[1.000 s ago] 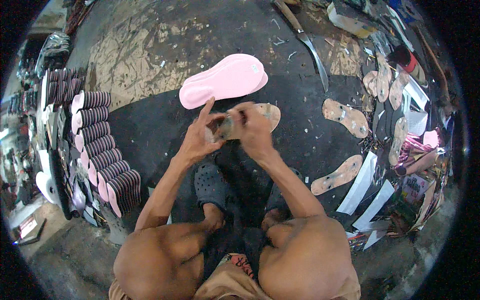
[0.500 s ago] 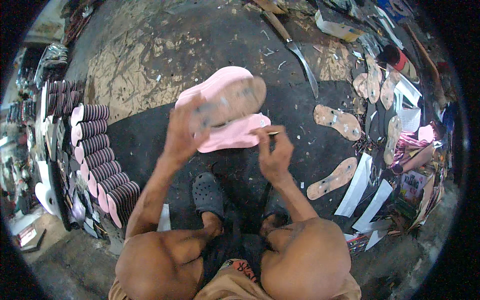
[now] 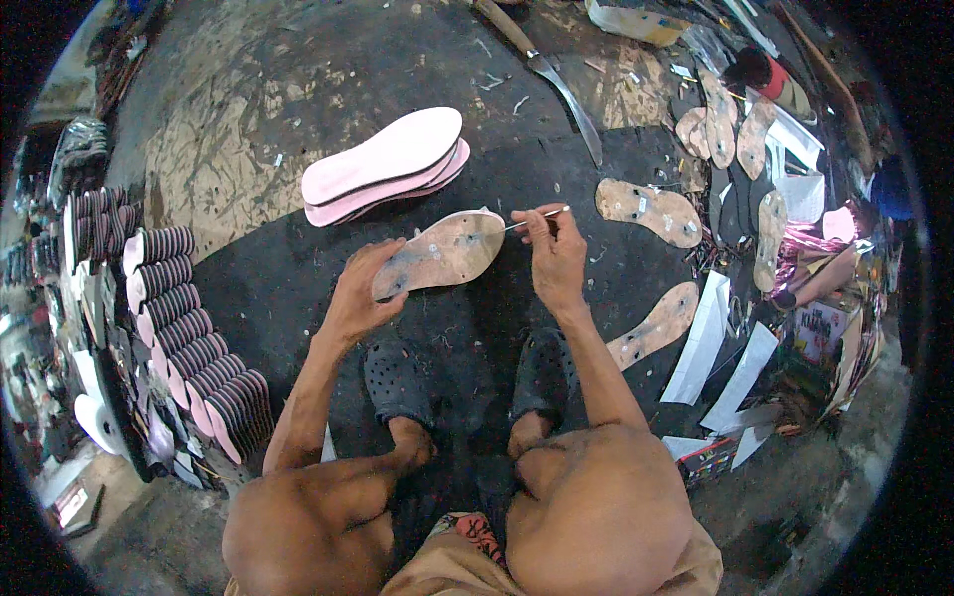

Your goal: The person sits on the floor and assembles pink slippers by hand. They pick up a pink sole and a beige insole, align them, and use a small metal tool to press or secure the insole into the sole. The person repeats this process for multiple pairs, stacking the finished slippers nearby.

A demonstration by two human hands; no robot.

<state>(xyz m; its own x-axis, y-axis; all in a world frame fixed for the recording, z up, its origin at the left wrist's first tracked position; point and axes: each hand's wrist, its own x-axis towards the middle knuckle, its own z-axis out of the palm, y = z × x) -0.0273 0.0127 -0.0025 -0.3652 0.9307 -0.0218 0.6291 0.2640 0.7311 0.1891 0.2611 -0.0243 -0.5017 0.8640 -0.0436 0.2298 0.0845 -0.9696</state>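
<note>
My left hand (image 3: 360, 288) grips the heel end of a brown, sole-shaped template (image 3: 442, 253), thumb on top and fingers along its far edge. A thin pink edge shows past the template's far side, so a pink sole lies beneath it, mostly hidden. Pinched in my right hand (image 3: 554, 248) is a thin, pen-like tool (image 3: 519, 226), its tip close to the template's toe end; whether it touches, I cannot tell. Just beyond, a small stack of pink shoe soles (image 3: 386, 159) rests on the dark mat.
Bundles of pink-and-dark soles (image 3: 189, 333) stand in a row at left. A long knife (image 3: 566, 94) lies far ahead. More brown templates (image 3: 649, 212) lie to the right, near white strips (image 3: 698, 343) and scraps. My dark clogs (image 3: 397, 382) are below the hands.
The template, held raised and blurred before, now lies over a pink sole that it mostly covers. My right hand has moved to its toe end. The whole view has shifted slightly.
</note>
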